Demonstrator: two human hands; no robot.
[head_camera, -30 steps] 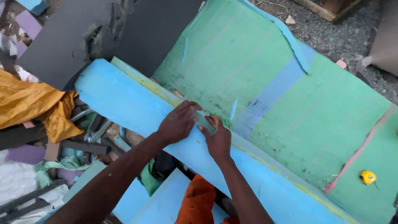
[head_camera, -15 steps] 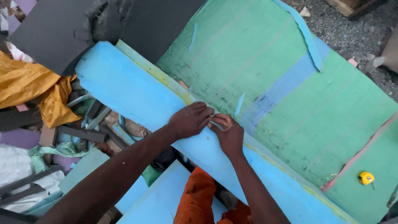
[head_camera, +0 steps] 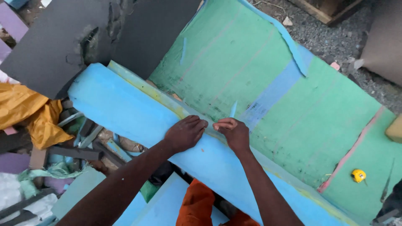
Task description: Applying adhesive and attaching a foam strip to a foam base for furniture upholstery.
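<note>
- Seen from above, a person's two bare hands meet at the middle of the scene, on the far edge of a long blue foam slab [head_camera: 125,113] that runs from the upper left down to the lower right.
- The left hand [head_camera: 184,133] lies palm down on the blue foam, fingers curled loosely over the edge; it presses on the foam and grips nothing.
- The right hand [head_camera: 235,133] sits just beside it, fingertips almost touching the left hand's. Its fingers are bent inward as if pinching something small at the foam's edge; whether it truly holds anything cannot be told.
- A thin yellowish strip runs along the slab's far edge, where it meets a large green foam sheet [head_camera: 234,54].
- The green sheet spreads far and right of the hands, crossed by a pale blue band [head_camera: 272,90] and a pink line [head_camera: 356,148].
- A small yellow tape measure [head_camera: 358,175] lies on the green sheet, well apart, to the right.
- Dark grey sheets [head_camera: 54,42] lie at the far left.
- A crumpled yellow cloth [head_camera: 25,111] lies at the left, beside scattered scraps.
- Orange clothing [head_camera: 194,205] shows near the bottom, between the arms.
- Gravel ground [head_camera: 335,33] shows at the far right.
</note>
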